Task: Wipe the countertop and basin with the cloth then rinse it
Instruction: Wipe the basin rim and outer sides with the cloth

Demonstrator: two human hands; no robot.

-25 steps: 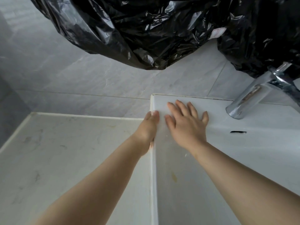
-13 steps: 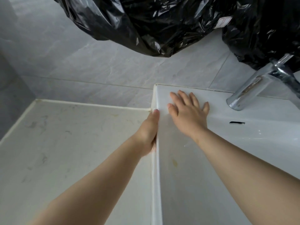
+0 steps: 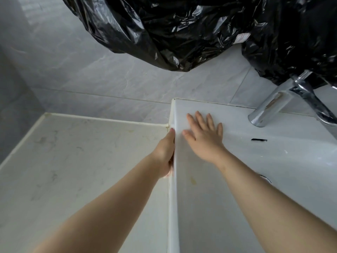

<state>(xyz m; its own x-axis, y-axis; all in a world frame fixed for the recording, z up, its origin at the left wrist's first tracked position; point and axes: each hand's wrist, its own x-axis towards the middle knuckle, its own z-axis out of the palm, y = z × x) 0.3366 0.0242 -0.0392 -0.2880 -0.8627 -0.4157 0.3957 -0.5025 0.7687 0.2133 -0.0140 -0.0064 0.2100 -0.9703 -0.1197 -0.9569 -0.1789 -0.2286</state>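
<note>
Right hand [image 3: 204, 141] lies flat on the white basin [image 3: 209, 207] at its far left corner, centre frame, fingers straight and fanned wide. Left hand [image 3: 165, 152] is pressed against the basin's outer side wall above the stained countertop [image 3: 73, 161], lower left. Its fingers are mostly hidden, so its grip cannot be told. Chrome faucet [image 3: 268, 108] stands at the right edge and a black plastic bag [image 3: 182, 30] hangs along the top.

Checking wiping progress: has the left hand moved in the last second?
Yes: the left hand slid slightly toward the person along the basin, back from the countertop rear seam.
</note>
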